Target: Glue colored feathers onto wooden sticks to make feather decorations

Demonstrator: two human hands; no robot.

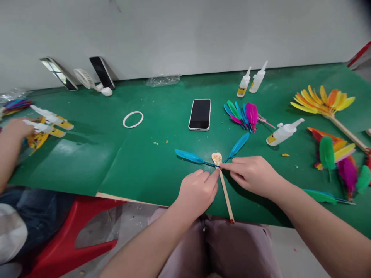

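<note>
Green tabletop supported apparent positioning: left hand and right hand pressed blue feathers against wooden stick, pinch indeterminable; release likely required stable alignment.

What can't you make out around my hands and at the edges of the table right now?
All in the head view:
- Where the blue feathers meet the wooden stick: partly covered by fingertips of the left hand and right hand.
- Print on the nearest bottle: too small.
- Co-worker's fingertips: blurred among yellow feathers.
- Red item: cut off by the right edge.
</note>
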